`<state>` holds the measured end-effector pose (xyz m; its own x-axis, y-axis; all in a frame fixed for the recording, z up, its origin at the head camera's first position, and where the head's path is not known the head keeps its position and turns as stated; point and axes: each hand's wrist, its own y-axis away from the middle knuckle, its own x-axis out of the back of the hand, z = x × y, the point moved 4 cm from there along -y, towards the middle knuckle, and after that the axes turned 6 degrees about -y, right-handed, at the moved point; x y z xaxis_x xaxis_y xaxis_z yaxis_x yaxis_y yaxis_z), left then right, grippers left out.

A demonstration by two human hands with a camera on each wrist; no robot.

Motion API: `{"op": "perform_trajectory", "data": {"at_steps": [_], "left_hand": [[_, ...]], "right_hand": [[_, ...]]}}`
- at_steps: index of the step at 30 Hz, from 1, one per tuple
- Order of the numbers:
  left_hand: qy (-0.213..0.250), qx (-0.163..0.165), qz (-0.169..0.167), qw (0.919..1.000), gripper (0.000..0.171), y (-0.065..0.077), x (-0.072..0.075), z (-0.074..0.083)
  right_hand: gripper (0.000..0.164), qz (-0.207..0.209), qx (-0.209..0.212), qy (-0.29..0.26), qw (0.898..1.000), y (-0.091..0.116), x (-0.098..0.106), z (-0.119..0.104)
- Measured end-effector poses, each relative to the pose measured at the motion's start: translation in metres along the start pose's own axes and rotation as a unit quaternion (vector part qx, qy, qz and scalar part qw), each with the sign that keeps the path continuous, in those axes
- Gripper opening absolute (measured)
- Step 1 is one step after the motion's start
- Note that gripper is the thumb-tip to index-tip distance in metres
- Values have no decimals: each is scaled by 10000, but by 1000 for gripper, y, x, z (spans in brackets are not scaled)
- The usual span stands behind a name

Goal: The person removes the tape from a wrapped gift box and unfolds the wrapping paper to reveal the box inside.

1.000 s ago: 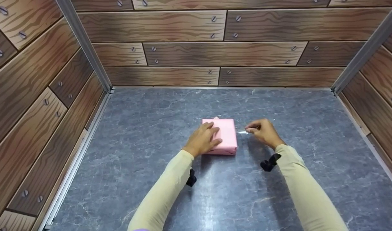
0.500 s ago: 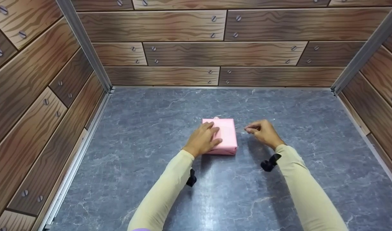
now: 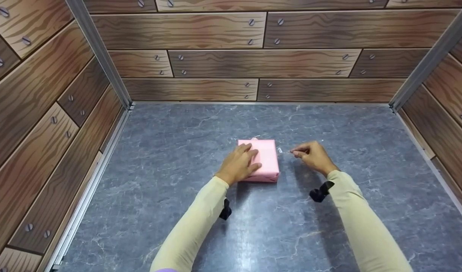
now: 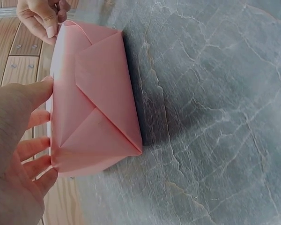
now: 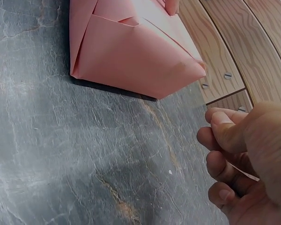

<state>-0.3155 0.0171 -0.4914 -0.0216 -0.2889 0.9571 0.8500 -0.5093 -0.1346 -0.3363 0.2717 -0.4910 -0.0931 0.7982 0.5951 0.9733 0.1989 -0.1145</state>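
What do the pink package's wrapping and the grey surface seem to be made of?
Pink wrapping: probably paper, smooth with slight sheen; it shows crisp, flat creases.
Grey surface: perhaps stone or a printed imitation, semi-glossy; it shows pale veins and a bright reflection.

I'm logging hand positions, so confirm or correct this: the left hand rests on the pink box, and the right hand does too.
No: the left hand rests on the pink box, but the head view shows the right hand off it, to its right.
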Motion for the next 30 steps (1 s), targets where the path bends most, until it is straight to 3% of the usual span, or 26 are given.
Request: {"op": "perform_trajectory", "data": {"at_steps": [7, 11, 14, 19, 24, 30], "left_hand": [[-74, 131, -75, 9999, 52, 1, -2, 2], [-112, 54, 64, 9999, 49, 1, -2, 2], [-124, 9, 153, 9998, 48, 1, -2, 3], [-87, 35, 110, 9999, 49, 0, -3, 1], [-144, 48, 94, 9998, 51, -1, -4, 1], [-197, 46, 56, 9998, 52, -1, -4, -1]], "right_hand": [[16, -116, -159, 199, 9996, 2, -3, -2], [16, -36, -34, 139, 9999, -1, -8, -9], [16, 12, 159, 78, 9998, -5, -16, -17], [22, -253, 580, 43, 9980, -15, -39, -36], [25, -453, 1171, 525, 9907, -21, -57, -51], [15, -325, 1301, 785, 9879, -25, -67, -56]]}}
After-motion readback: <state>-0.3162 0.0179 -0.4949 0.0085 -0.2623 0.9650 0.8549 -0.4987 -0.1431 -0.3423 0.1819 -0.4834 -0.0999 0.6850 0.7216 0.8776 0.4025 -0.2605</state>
